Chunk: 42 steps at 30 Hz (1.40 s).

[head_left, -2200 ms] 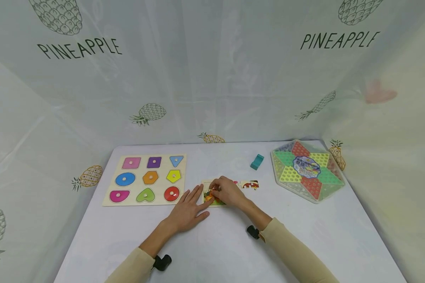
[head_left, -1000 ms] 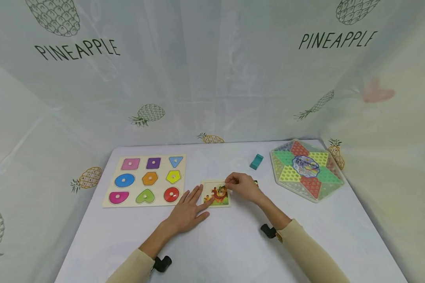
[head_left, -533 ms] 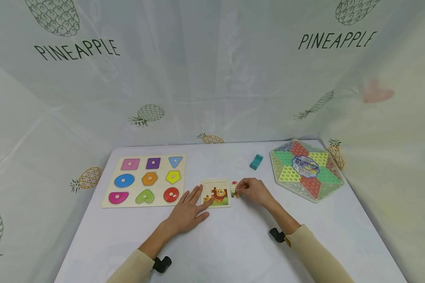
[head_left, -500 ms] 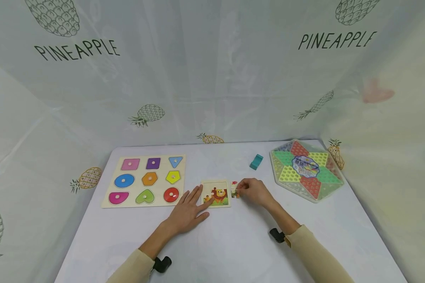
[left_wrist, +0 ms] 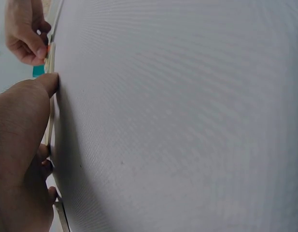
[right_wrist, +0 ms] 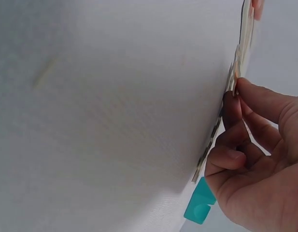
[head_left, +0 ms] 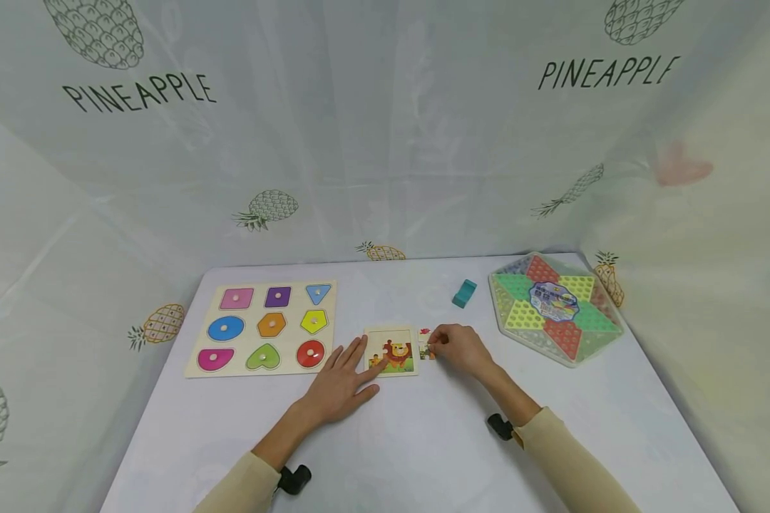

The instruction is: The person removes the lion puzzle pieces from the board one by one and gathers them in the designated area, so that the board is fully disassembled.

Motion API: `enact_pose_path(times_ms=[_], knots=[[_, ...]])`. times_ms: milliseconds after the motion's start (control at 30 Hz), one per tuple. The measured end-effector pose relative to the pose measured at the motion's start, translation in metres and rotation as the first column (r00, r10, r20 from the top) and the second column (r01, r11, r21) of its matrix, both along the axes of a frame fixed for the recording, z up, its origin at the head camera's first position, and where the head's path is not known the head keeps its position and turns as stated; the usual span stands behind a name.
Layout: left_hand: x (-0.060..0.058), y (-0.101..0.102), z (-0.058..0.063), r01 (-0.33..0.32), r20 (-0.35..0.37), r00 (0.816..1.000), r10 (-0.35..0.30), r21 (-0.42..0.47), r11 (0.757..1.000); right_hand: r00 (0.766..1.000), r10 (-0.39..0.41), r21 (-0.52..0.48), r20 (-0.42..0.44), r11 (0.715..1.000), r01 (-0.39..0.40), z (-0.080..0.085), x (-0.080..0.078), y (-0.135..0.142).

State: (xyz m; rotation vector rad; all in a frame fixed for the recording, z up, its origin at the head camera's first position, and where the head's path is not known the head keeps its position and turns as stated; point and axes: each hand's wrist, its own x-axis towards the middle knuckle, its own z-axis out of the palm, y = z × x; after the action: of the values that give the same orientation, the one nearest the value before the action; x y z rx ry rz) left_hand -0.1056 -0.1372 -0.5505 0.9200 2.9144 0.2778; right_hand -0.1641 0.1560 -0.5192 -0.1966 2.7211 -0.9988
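A small lion jigsaw puzzle in a light wooden frame (head_left: 391,331) lies at the middle of the table; part of its picture is filled and its upper area is bare wood. My left hand (head_left: 336,385) lies with spread, straight fingers beside it, the index finger touching its lower part. Just right of the frame, my right hand (head_left: 458,349) pinches a thin puzzle piece (right_wrist: 236,77) between thumb and index finger. Another printed piece (head_left: 424,333) lies near those fingertips. The right hand partly covers the pieces there in the head view.
Left of the puzzle lies a shape board (head_left: 330,349) with several coloured knobbed shapes. A teal block (head_left: 465,293) sits behind the right hand. At the right back is a hexagonal Chinese checkers board (head_left: 555,303). A pineapple-printed curtain (head_left: 385,142) surrounds the white table (head_left: 391,463).
The right hand has moved off the puzzle frame, to the right, down to the loose pieces, and has stayed nearly still for the last half second. The left hand has kept its place.
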Motion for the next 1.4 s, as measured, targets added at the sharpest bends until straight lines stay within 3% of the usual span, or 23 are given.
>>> enact_pose_path(times_ms=[500, 1400], knots=[[0.0003, 0.0003, 0.0014, 0.002, 0.003, 1.000, -0.002, 0.005, 1.000, 1.000, 0.003, 0.042, -0.025, 0.999, -0.002, -0.0002, -0.0009, -0.0057], [0.0000, -0.0007, 0.0013, 0.013, -0.058, 0.998, -0.012, 0.004, 1.000, 0.997, 0.036, 0.059, -0.067, 0.998, -0.032, 0.0007, 0.0008, -0.0056]])
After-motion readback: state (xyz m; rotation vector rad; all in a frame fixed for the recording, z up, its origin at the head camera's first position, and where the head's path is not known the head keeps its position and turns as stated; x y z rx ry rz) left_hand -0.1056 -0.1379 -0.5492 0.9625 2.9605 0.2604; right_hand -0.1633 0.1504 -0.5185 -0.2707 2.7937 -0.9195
